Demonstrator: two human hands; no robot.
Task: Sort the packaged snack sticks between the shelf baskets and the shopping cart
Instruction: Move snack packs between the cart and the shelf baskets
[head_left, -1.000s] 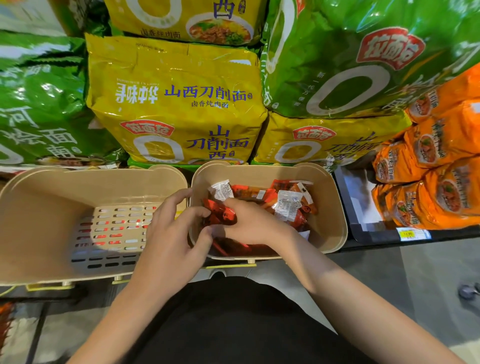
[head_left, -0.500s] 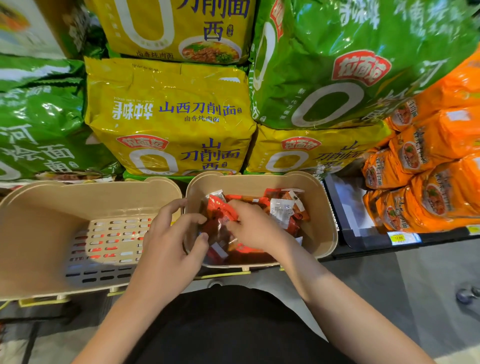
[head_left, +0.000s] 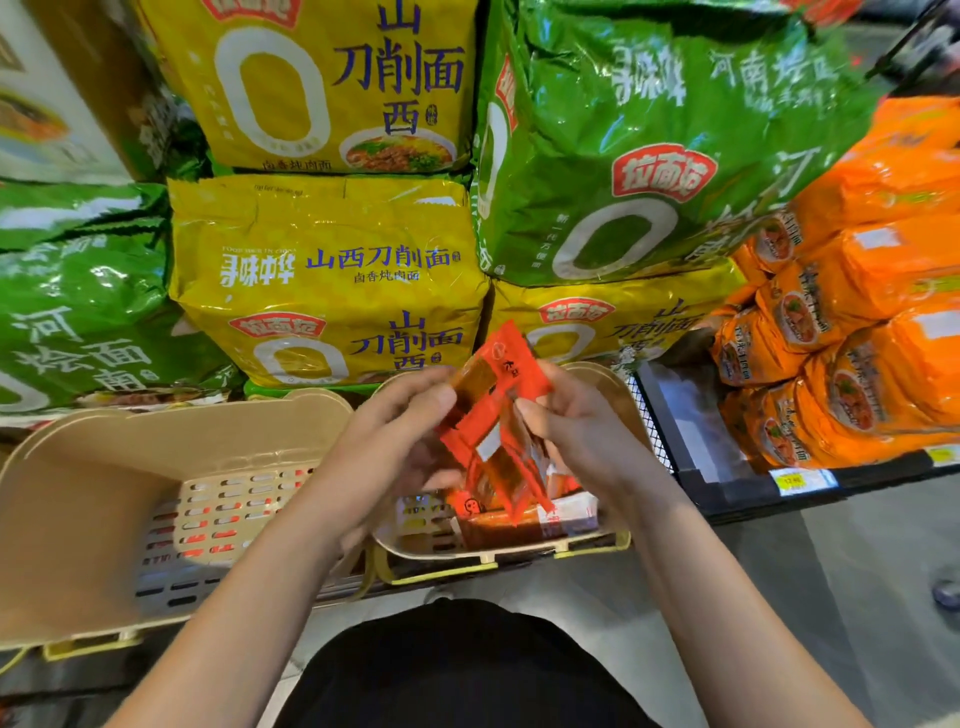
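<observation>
A bunch of red-orange packaged snack sticks (head_left: 496, 415) is lifted above the right beige basket (head_left: 605, 382). My left hand (head_left: 400, 436) grips the bunch from the left and my right hand (head_left: 576, 431) pinches it from the right. A few more snack packs (head_left: 519, 525) lie on the floor of that right basket. The left beige basket (head_left: 78, 499) has a slotted bottom and holds nothing that I can see.
Big yellow (head_left: 327, 280) and green (head_left: 649, 145) noodle bags are stacked right behind the baskets. Orange noodle packs (head_left: 852, 312) fill the shelf at the right, with a yellow price tag (head_left: 795, 480) on its edge. Grey floor lies below.
Both hands have risen out of the right basket, bringing a bunch of snack sticks up with them. The camera has tilted, so the baskets sit lower in view.
</observation>
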